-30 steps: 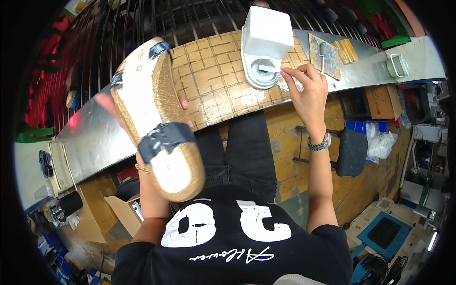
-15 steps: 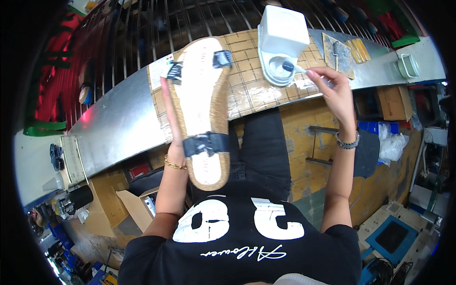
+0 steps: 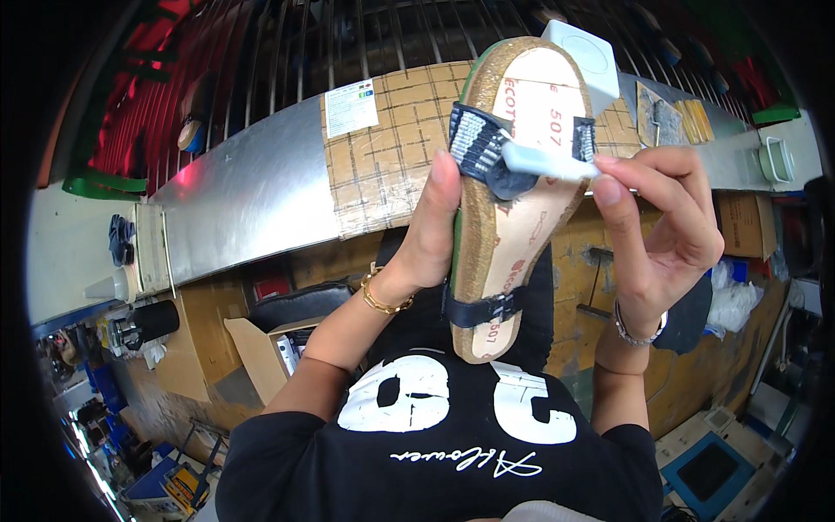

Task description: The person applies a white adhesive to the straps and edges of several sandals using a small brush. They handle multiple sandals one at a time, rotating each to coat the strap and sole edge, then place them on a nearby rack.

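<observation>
A cork-edged sandal (image 3: 515, 244) with a pale printed insole stands tilted in front of me, its toe end pointing away. My left hand (image 3: 430, 217) grips its left edge, the thumb beside the front strap and the other fingers hidden behind. On that side the front strap piece (image 3: 477, 143) is dark with white weave; a dark strap crosses the heel part. Between thumb and fingertips, my right hand (image 3: 665, 226) pinches the pale handle of a small brush (image 3: 552, 163). Its dark head lies at the base of the left strap piece. Behind the sandal's toe is a white dispenser pot (image 3: 591, 65), partly hidden.
A taped cardboard sheet (image 3: 383, 165) covers part of the metal bench (image 3: 243, 200). Metal rods of a rack run beyond it. Yellow sticks (image 3: 693, 120) and a green holder (image 3: 771, 161) are at the right. An open carton (image 3: 258, 357) stands below, left.
The brush has left the pot's opening and come left to the strap. My left hand has carried the sandal rightward and tilted it, showing its left side.
</observation>
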Tool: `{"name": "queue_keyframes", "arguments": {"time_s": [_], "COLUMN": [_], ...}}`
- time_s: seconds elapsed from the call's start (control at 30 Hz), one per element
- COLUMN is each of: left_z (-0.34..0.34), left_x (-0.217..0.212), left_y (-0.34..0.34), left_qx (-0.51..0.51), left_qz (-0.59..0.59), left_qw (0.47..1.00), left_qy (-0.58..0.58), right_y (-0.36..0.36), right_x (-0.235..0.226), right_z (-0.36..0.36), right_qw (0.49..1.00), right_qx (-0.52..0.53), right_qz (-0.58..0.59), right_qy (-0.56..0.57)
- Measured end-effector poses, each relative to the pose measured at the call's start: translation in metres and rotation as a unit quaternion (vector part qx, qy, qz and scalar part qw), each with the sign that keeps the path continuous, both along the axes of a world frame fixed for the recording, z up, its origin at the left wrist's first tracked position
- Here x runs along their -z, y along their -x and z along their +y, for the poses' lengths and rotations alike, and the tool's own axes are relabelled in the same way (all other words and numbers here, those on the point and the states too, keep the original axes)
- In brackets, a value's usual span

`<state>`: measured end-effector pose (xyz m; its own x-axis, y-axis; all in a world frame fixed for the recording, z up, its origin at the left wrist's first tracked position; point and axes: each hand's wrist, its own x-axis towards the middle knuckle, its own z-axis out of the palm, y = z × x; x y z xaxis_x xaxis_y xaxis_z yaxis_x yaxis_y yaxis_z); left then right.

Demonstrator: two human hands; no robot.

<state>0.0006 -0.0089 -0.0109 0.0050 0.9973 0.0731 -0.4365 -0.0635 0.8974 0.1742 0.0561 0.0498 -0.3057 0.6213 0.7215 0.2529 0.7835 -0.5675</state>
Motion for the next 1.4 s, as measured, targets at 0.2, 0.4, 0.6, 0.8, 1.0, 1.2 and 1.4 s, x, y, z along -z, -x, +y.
{"name": "queue_keyframes", "arguments": {"time_s": [0.2,0.4,0.6,0.8,1.0,1.2,1.4], "left_z": [0.000,0.001,-0.006,0.000,-0.002,-0.002,-0.002], "left_x": [0.006,0.009,0.003,0.000,-0.001,0.001,-0.003], "left_y": [0.001,0.003,0.011,0.005,0.005,0.000,0.001], "left_qx": [-0.028,-0.072,0.001,-0.067,-0.051,-0.021,-0.002], "left_qz": [0.056,0.140,0.159,0.153,0.137,0.099,0.014], "left_qw": [0.997,0.985,0.987,0.983,0.987,0.992,0.998], "left_qy": [-0.043,-0.071,-0.033,-0.078,-0.072,-0.071,-0.068], "right_y": [0.004,0.000,-0.007,-0.013,-0.018,-0.028,-0.022], "right_x": [-0.008,-0.014,-0.016,-0.021,-0.023,-0.025,-0.020], "right_z": [0.001,0.005,0.006,0.010,0.017,0.025,0.030], "right_qw": [1.000,0.997,0.994,0.993,0.991,0.981,0.973], "right_qx": [0.014,0.043,-0.011,-0.040,-0.095,-0.152,-0.220], "right_qz": [-0.010,-0.026,-0.032,-0.063,-0.069,-0.106,-0.059], "right_qy": [-0.012,-0.056,-0.103,-0.092,-0.064,-0.058,-0.041]}}
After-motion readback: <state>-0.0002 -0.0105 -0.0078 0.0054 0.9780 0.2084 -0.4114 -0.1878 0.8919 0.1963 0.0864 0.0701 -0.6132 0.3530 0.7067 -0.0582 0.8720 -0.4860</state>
